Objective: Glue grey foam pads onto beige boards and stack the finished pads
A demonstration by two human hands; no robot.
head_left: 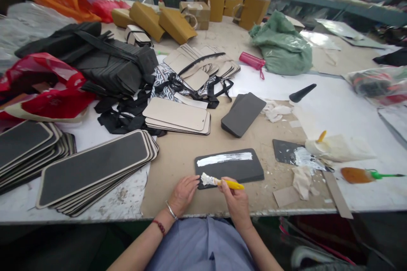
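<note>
My right hand (234, 201) is closed round the yellow handle of a paintbrush (233, 185). White paste coats the bristles, which point left over the near left part of a small stack of dark grey panels (227, 172). A broad white streak (224, 159) runs along the far half of the top panel. At the stack's left edge lies my left hand (184, 194), fingers stretched out and fingertips against the panel's side. Behind it are more dark grey panels (244, 114) and a pile of beige panels (176, 115).
Long black-and-beige panels (98, 169) are stacked at left. On the right are a paste-smeared board (284, 151), a plastic bag (343, 147), an amber bottle with a green nozzle (356, 175) and a flat strip (337, 194). A green bag (282, 44) lies farther back.
</note>
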